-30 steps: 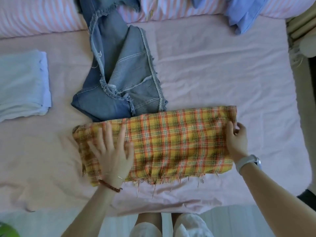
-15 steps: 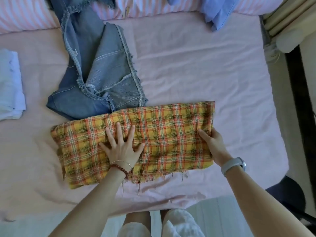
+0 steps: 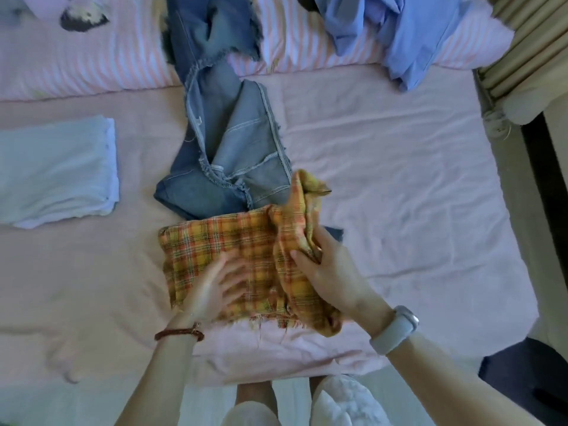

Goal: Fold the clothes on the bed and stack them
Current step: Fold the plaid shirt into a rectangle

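On pink bed [image 3: 399, 179], near edge: plaid cloth [image 3: 221, 241] flat under spread left hand [image 3: 215, 284]. Right end now lifted, bunched in right hand [image 3: 329, 272] grip, carried leftward versus earlier flat.

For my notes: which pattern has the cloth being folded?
Yellow and orange plaid cloth, clearest in the head view.

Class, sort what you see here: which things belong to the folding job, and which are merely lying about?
Job: yellow plaid cloth, held by left hand and right hand; grey-blue denim garment; crumpled light blue shirt; folded pale blue stack.
Lying about: striped pink pillow; rolled beige mat.
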### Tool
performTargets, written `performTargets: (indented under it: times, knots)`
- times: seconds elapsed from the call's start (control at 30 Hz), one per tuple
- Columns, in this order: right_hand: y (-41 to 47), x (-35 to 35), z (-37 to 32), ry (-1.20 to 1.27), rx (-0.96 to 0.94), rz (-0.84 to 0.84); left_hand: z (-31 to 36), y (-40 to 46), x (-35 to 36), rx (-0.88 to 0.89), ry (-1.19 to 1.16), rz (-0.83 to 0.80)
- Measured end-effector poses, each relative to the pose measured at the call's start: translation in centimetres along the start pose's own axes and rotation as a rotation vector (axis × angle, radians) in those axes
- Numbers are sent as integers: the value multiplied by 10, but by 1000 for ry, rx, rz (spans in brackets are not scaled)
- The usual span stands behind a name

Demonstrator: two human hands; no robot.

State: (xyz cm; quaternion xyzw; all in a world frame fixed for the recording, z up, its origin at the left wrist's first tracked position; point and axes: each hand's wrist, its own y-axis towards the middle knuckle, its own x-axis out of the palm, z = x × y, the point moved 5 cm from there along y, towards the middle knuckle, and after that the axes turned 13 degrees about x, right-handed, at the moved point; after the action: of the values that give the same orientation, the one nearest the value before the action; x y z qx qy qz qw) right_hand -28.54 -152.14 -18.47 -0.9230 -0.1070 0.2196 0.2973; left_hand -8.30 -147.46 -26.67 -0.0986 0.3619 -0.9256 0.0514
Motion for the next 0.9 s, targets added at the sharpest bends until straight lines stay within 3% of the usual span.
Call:
performTargets:
  times: [0.1, 0.2, 0.27, 0.33, 0.4, 0.53, 0.67, 0.8, 0.9]
  knots:
    - [-5, 82, -37, -141, -78, -148, -6, -22, -53, -34, -412, 19]
    - [-6, 153, -45, -306, -68, -323, -12, -31, -92, -9, -559, 23]
    - [-7, 168, -37, -396, -95, -217, -20, -29, -108, -37, -414, 62]
    - [-9, 162, -16, -466, -88, 6, -20, -23, -114, -54, -212, 105]
    - [-13, 155, 13, -614, -37, 127, -16, -15, -109, -9, 52, 73]
    - [-25, 168, 57, -813, 32, -37, -11, 1, -101, 112, 557, 288]
    - [-30, 177, 63, -740, -11, -58, -2, 5, -101, 255, 506, 407]
    - [-33, 168, 46, -569, -127, 166, -8, 0, -128, 176, 250, 383]
    - [-30, 161, 49, -550, -84, 258, -2, -2, -145, 266, 425, 486]
